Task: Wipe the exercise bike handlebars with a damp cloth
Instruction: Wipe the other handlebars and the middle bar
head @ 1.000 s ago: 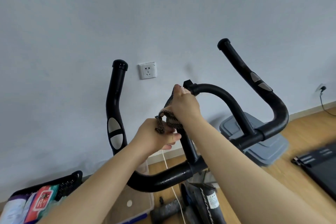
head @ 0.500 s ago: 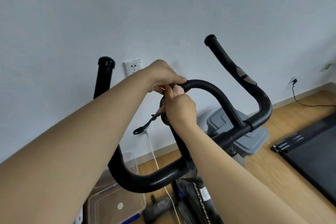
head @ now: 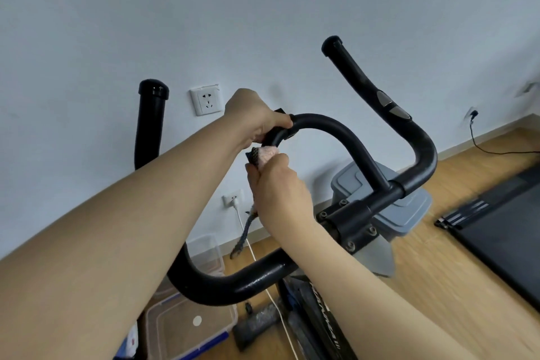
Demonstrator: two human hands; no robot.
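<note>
- Just left of centre: left hand (head: 257,121) curled over the top left of the inner loop of the black handlebars (head: 355,143), fingers wrapped round the tube.
- Directly below it: right hand (head: 277,187) fisted round the cloth (head: 261,155), thumb side up, close under the left bend of the loop.
- Grey-and-pink bunch of the cloth poking out of the top of that fist, just beside the tube; cannot tell whether touching it.
- Thin dark tail of the cloth hanging below the fist, down toward the lower cross tube.
- Handlebars across the middle of the frame: one capped horn with two grey pads rising at upper right, another capped horn upright at left, partly behind the left forearm; bolted clamp right of centre.
- On the pale wall, left of the left hand: white wall socket (head: 206,99); lower down, a second socket (head: 232,199) with a white cable (head: 248,242) plugged in.
- Lower left: clear plastic box (head: 187,327) on the wooden floor (head: 438,272).
- Behind the clamp: grey lidded bin (head: 391,210).
- Right edge: dark treadmill (head: 508,231) on the floor.
</note>
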